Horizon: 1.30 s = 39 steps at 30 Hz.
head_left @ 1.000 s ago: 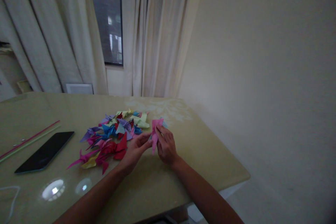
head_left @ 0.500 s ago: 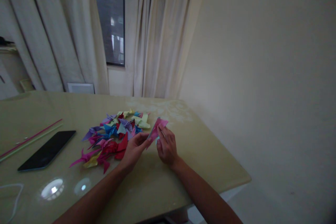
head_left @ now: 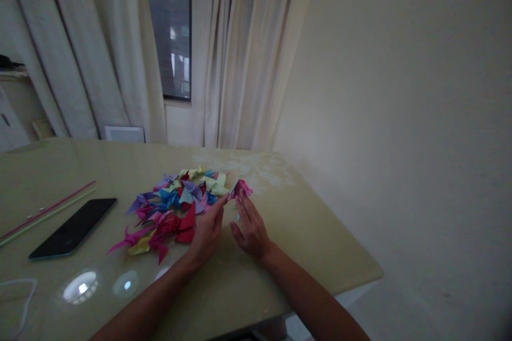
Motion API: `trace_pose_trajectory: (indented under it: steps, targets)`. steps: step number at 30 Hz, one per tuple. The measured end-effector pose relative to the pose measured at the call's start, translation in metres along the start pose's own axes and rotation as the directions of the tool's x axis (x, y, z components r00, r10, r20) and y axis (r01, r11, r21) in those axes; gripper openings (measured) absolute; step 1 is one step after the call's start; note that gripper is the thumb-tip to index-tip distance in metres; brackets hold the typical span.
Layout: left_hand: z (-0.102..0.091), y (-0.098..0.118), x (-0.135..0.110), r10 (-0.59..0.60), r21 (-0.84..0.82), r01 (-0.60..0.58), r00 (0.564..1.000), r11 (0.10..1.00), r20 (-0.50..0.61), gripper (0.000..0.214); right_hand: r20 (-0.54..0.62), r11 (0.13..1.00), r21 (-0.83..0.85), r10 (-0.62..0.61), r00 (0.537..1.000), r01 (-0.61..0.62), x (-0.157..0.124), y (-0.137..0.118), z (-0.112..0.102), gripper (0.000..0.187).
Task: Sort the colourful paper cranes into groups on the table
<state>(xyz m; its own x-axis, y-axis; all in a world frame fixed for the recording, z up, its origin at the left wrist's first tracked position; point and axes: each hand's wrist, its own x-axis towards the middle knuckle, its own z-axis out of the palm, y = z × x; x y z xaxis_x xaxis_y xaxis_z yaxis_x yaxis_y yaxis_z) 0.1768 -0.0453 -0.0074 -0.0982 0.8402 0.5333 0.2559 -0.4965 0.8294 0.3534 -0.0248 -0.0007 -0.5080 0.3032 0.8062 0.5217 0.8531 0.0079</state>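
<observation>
A folded piece of pink origami paper (head_left: 245,187) stands between my fingertips, over the table just right of a pile of folded paper cranes (head_left: 176,202). At its left edge, my left hand (head_left: 207,232) has its fingers together and stretched forward, the tips on the paper. My right hand (head_left: 252,230) presses its long fingers against the near side, thumb held apart below. The fingers hide the paper's lower part. The cranes are red, pink, blue, purple, yellow and pale green; the nearest ones lie beside my left hand.
A black tablet-like device (head_left: 74,229) lies on the glossy table (head_left: 312,245) at left. Two thin sticks, one pink (head_left: 50,209) and one pale green (head_left: 52,215), lie beyond it. A white cable (head_left: 27,303) is at the front left. The wall (head_left: 400,117) stands right of the table.
My left hand has straightened its fingers and tipped upward along the paper. My right thumb has come away from the paper. The pink paper now looks more folded and sits slightly farther off.
</observation>
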Motion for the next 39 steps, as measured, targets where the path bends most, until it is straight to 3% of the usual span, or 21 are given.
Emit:
trace_pose_trajectory:
  steps: [5, 10, 15, 22, 29, 33, 39]
  targets:
    - [-0.005, -0.002, -0.001, 0.164, 0.139, -0.161, 0.986, 0.977, -0.014, 0.044, -0.027, 1.0, 0.017, -0.016, 1.0, 0.016, -0.003, -0.001, 0.001, 0.076]
    - [-0.007, -0.004, -0.001, 0.244, 0.204, -0.239, 0.97, 0.949, 0.004, 0.045, -0.022, 0.999, 0.031, -0.027, 0.999, 0.028, -0.005, 0.0, 0.001, 0.074]
    - [-0.006, -0.003, 0.0, 0.242, 0.215, -0.242, 0.97, 0.946, 0.024, 0.046, -0.028, 0.998, 0.05, -0.034, 0.999, 0.035, -0.008, 0.002, 0.003, 0.072]
    - [-0.008, -0.001, 0.001, 0.298, 0.331, -0.266, 0.953, 0.905, -0.048, 0.042, -0.04, 0.997, 0.066, -0.046, 0.998, 0.049, -0.009, 0.003, 0.006, 0.074]
    - [-0.005, -0.001, 0.0, 0.333, 0.379, -0.308, 0.943, 0.873, 0.001, 0.042, -0.026, 0.998, 0.052, -0.029, 0.999, 0.03, -0.009, 0.003, 0.005, 0.076]
    - [-0.002, -0.004, 0.0, 0.319, 0.406, -0.277, 0.947, 0.871, -0.039, 0.042, -0.016, 0.999, 0.024, -0.039, 0.999, 0.039, -0.01, 0.004, 0.007, 0.078]
    - [-0.003, -0.003, 0.002, 0.279, 0.318, -0.247, 0.959, 0.916, -0.059, 0.039, 0.006, 0.999, 0.025, -0.031, 1.0, 0.03, -0.009, 0.003, 0.005, 0.079]
